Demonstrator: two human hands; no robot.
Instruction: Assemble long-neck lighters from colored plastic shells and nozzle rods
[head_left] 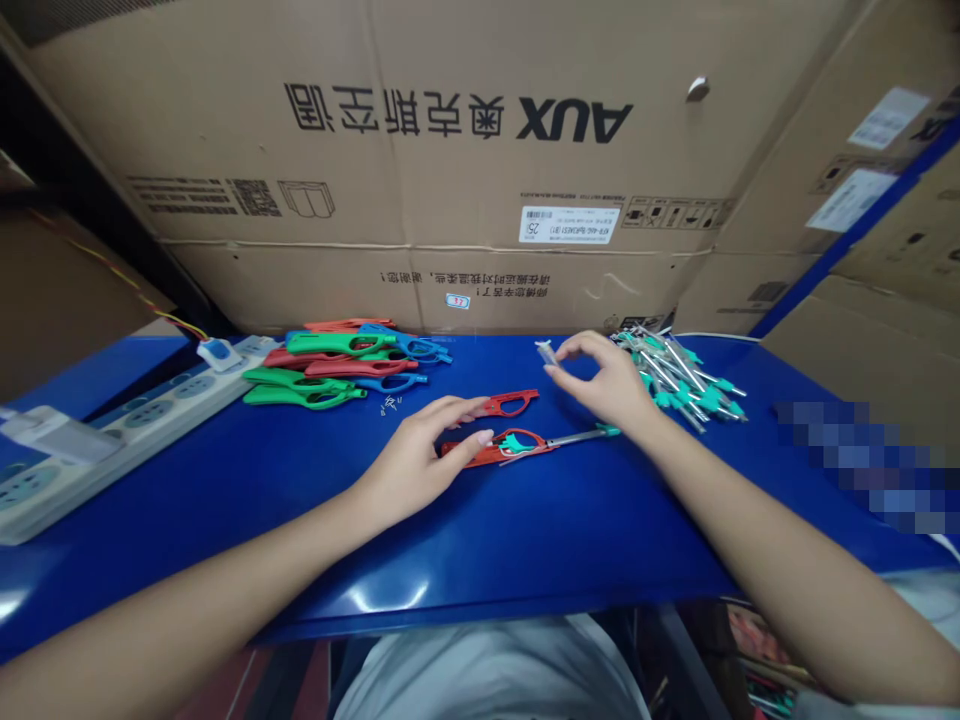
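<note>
My left hand [420, 445] reaches over two red lighter casing halves, with thumb and fingers apart. Its fingertips rest at the upper red casing half [517, 403]. Its thumb lies over the lower red casing half [480, 455], which holds a green trigger [516, 443] and a thin white wire. From that half a metal lighter tube [581, 437] with a green tip extends right. My right hand [604, 380] is raised above the table, pinching a small translucent lighter fuel tank [548, 354] between thumb and forefinger.
Green, red and blue lighter casings [337, 365] are heaped at the back left, near several tiny metal pieces [391, 404]. Metal tubes with green parts [682, 375] lie piled at right. A power strip [142, 430] runs along the left. A cardboard wall [450, 200] closes the back.
</note>
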